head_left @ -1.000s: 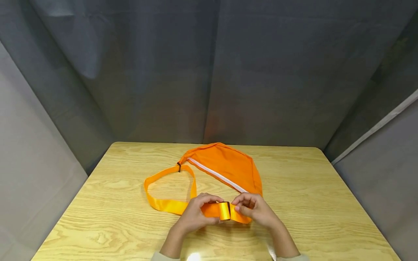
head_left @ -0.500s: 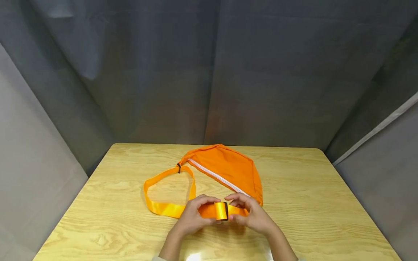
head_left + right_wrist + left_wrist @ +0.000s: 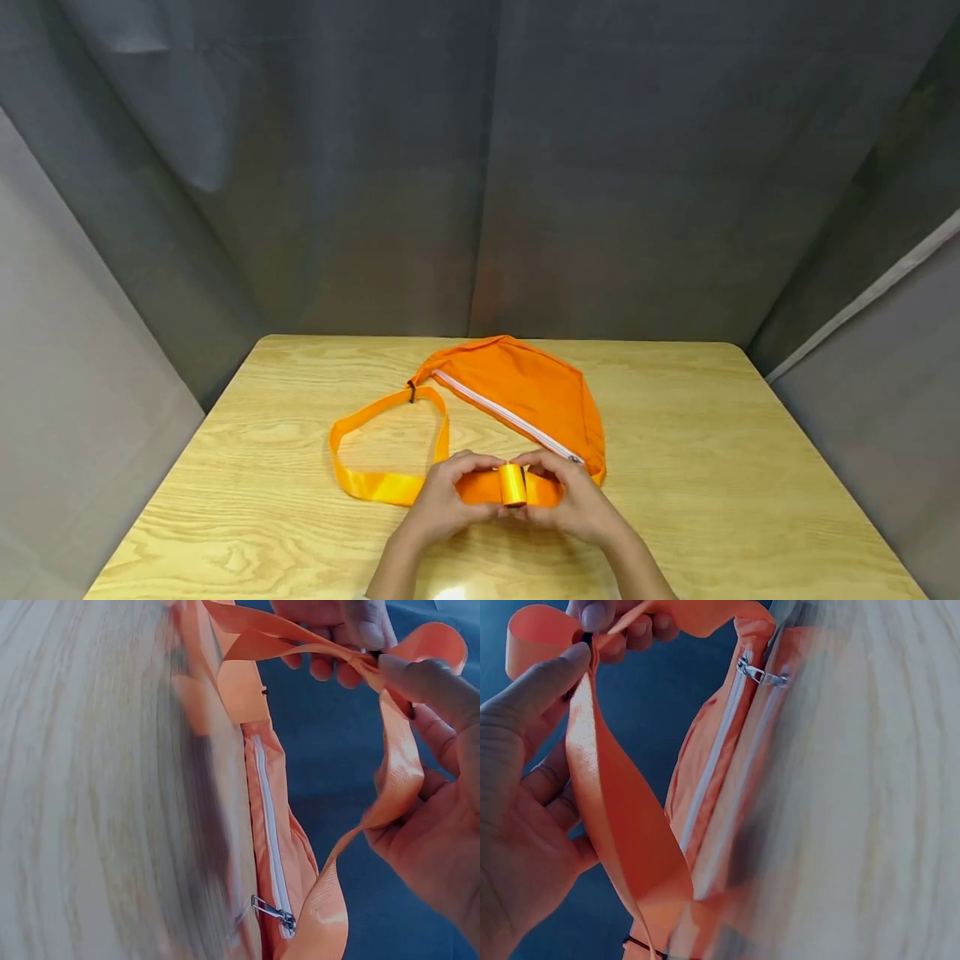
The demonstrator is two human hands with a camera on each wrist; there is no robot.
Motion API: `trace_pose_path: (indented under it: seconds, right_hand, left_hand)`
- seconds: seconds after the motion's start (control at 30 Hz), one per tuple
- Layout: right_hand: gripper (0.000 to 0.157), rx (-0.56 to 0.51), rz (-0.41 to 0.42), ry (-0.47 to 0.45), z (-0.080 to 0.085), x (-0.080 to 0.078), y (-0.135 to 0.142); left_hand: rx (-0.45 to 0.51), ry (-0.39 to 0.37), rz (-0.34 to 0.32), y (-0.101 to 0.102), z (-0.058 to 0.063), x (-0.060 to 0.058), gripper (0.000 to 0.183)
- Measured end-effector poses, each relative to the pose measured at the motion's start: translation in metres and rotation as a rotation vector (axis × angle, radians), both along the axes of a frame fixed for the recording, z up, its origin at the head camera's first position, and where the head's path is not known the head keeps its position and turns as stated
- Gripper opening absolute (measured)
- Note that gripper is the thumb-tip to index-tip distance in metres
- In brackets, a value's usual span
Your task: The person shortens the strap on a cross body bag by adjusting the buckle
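An orange bag (image 3: 517, 383) with a white zipper lies on the wooden table, and its yellow-orange strap (image 3: 382, 485) curves out to the left. Both hands meet in front of the bag at a dark strap buckle (image 3: 412, 709), from which a short loop of strap (image 3: 513, 485) bulges up. My left hand (image 3: 444, 498) pinches the buckle's left side between thumb and fingers. From the other side, my right hand (image 3: 568, 498) pinches the buckle too, with strap running beneath its palm. In the left wrist view the fingertips cover most of the buckle (image 3: 587, 639).
A black ring (image 3: 412, 391) sits on the strap at the bag's left corner. The zipper pull (image 3: 575, 459) is at the zipper's right end. Dark grey curtains (image 3: 480, 167) stand behind the wooden table (image 3: 712, 467), with lighter panels at both sides.
My right hand has let go of the strap to the right of the buckle, moved left and taken hold of the buckle's edge. My left hand has kept its hold, with little movement.
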State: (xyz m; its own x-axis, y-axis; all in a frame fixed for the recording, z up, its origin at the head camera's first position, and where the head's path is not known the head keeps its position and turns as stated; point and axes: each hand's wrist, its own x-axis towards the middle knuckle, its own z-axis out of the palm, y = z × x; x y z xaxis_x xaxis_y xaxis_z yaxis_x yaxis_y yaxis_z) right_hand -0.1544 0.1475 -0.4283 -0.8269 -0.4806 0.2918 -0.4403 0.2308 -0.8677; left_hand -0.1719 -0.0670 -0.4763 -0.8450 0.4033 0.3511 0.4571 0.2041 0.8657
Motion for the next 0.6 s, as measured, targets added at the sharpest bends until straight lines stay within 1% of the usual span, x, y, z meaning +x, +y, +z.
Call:
trace_pose_path:
  seconds: [0.13, 0.23, 0.37, 0.43, 0.5, 0.6]
  right_hand:
    - [0.049, -0.027, 0.001, 0.030, -0.017, -0.009, 0.003]
    - [0.053, -0.030, -0.002, -0.002, -0.024, -0.014, 0.005]
    - [0.051, -0.023, -0.004, -0.089, -0.024, -0.016, 0.008]
    - [0.049, -0.013, -0.009, -0.113, -0.024, -0.015, 0.010]
    - [0.048, -0.010, -0.004, -0.119, -0.024, -0.014, 0.011]
    - [0.048, -0.013, 0.001, -0.110, -0.024, -0.014, 0.012]
  left_hand:
    - [-0.044, 0.041, -0.004, -0.001, 0.006, -0.001, 0.048]
    - [-0.071, 0.076, 0.014, -0.002, 0.009, -0.003, 0.051]
    - [-0.125, 0.087, 0.024, -0.005, 0.008, -0.003, 0.053]
    - [-0.154, 0.079, 0.031, -0.007, 0.006, -0.002, 0.053]
    - [-0.178, 0.078, 0.043, -0.008, 0.004, -0.001, 0.053]
    - [-0.175, 0.085, 0.066, -0.009, 0.002, 0.001, 0.052]
